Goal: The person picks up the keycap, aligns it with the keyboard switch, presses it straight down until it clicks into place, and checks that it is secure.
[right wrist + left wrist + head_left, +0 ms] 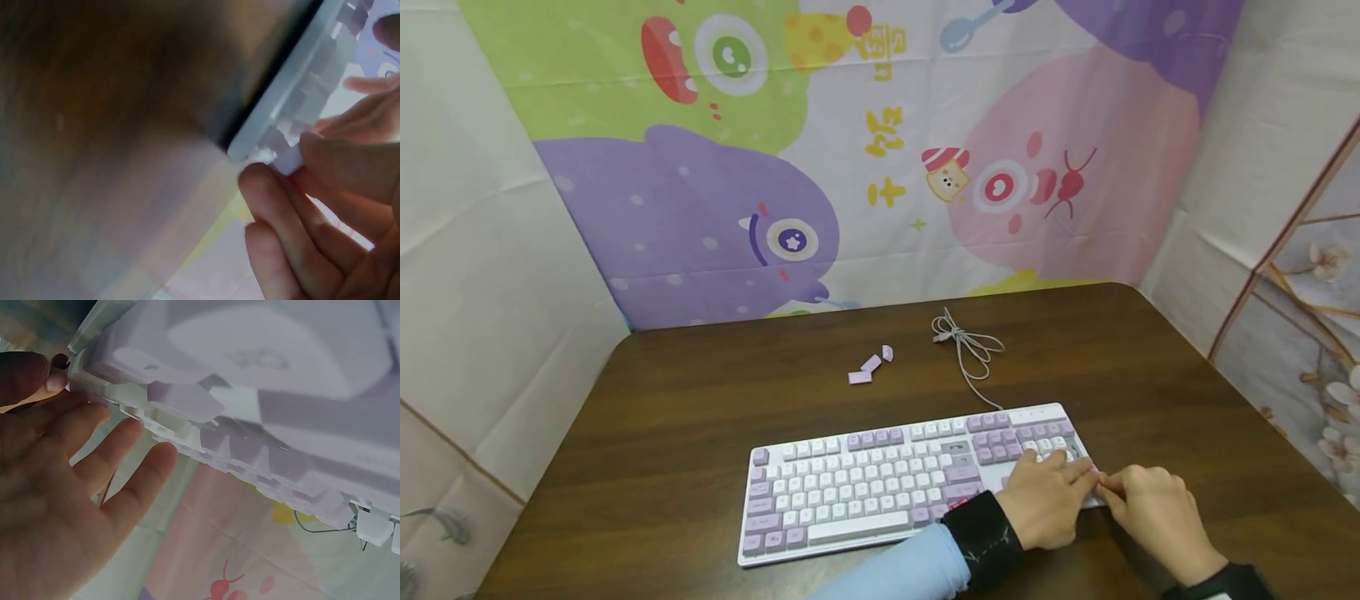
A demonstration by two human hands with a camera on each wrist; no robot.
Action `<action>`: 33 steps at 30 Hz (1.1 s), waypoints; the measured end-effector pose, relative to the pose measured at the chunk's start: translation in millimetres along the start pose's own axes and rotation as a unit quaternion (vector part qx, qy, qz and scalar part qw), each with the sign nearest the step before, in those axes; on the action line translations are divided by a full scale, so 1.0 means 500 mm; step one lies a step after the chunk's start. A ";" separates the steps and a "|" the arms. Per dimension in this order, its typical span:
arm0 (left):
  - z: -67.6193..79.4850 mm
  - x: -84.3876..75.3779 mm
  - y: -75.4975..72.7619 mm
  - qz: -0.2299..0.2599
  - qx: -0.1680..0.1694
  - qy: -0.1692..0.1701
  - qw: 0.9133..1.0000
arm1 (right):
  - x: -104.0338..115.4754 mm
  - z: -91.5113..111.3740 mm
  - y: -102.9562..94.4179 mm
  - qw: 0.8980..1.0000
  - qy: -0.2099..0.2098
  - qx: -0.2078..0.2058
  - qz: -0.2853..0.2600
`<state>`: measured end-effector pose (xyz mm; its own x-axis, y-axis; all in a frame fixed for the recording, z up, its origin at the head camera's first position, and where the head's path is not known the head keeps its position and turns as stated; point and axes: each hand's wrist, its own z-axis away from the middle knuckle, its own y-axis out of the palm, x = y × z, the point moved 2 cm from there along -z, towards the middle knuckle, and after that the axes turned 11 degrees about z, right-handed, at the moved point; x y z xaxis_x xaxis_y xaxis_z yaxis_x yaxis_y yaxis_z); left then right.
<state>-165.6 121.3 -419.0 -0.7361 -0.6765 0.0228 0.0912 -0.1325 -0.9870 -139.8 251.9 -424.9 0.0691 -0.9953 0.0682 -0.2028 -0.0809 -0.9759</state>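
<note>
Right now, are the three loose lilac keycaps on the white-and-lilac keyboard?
No, the loose lilac keycaps lie on the brown tabletop beyond the white-and-lilac keyboard.

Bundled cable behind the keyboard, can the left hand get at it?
Probably yes: the bundled cable lies uncovered on the table, though the left hand would first have to leave the keyboard.

The left hand (62,487) comes in from the left, several fingers extended and slightly spread, their tips close to the keyboard (247,406). Lilac keys (275,359) loom large at upper right; beneath the keyboard shows a printed cloth (200,537) with pink and yellow patches.
</note>
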 end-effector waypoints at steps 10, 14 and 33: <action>0.001 -0.006 0.003 -0.033 -0.027 0.001 0.999 | 0.005 0.000 -0.007 1.000 0.012 -0.014 0.004; -0.001 -0.003 0.004 -0.031 -0.011 -0.005 0.999 | 0.002 -0.001 -0.002 1.000 0.020 -0.004 -0.010; -0.015 0.011 -0.008 0.009 0.025 -0.006 1.000 | 0.004 -0.023 -0.006 0.996 0.032 0.081 -0.026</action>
<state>-174.8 123.6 -415.9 -0.7258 -0.6879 0.0075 0.1381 -0.1564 -0.9780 -150.4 249.5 -419.2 0.0123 -0.9917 0.1283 -0.0390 -0.1287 -0.9909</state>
